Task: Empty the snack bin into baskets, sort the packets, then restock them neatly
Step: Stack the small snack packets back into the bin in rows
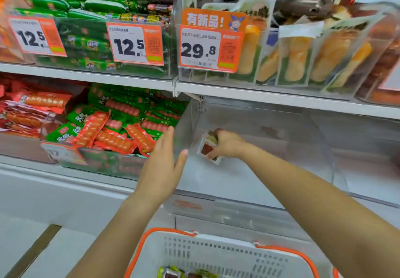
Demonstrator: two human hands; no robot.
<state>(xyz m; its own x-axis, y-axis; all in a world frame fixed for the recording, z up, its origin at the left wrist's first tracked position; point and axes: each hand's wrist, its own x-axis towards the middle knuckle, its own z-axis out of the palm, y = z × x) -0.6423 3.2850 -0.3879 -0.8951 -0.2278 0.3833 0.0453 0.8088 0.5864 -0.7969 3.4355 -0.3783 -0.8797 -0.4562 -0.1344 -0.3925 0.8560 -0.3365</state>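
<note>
On the lower shelf at left, a clear plastic bin of red and green sausage packets (112,130) sits beside the transparent empty snack bin (259,169). The left hand (162,165) hovers at that bin's left wall, fingers straight and released, holding nothing. Inside the bin, the right hand (225,145) grasps a small stack of clear-wrapped brown snack packets (208,147), long axis tilted from upper right to lower left. Below, a white orange-rimmed plastic basket (216,256) holds a few packets.
</note>
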